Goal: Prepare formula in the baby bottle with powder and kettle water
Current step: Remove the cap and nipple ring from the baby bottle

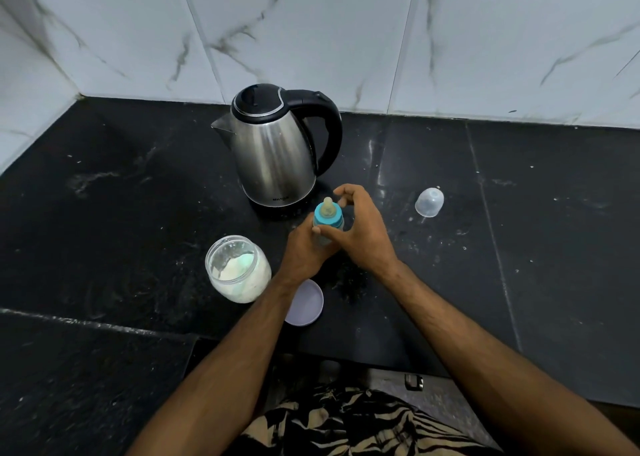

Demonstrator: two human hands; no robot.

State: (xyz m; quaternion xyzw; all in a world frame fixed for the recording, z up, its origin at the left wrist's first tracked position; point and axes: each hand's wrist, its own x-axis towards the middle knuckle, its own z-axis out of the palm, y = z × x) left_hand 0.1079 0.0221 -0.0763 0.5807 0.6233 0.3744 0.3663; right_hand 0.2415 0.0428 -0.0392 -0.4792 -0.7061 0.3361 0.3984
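The baby bottle (327, 225) stands upright on the black counter (519, 248), near its middle and just in front of the kettle (273, 151), which sits back toward the tiled wall. The left hand (304, 251) is wrapped round the lower body of the bottle, grasping it. The right hand (363, 227) sits against the bottle's right side with the thumb across its body and the other fingers arched loosely above the teal collar; whether it truly grips or only steadies cannot be told from here. The teat and collar are on the bottle; its contents are hidden by the hands.

The bottle looks like light, thin plastic, stiff in the body but soft at the teat, so it would tip easily; the sound place to hold is the body low down, with the collar ring as the part to twist. Wet plastic would likely be slippery. The kettle is steel with a black handle on its right side, probably heavy if filled and possibly hot on the metal, so the handle is the place to take it.

The open jar of powder (239, 270) stands toward the front left of the bottle, its lid (306, 303) lying just beside it near the front edge. The clear bottle cap (429, 202) lies well apart to the right.

A small printed brand name sits low on the kettle's front, too small to read with certainty
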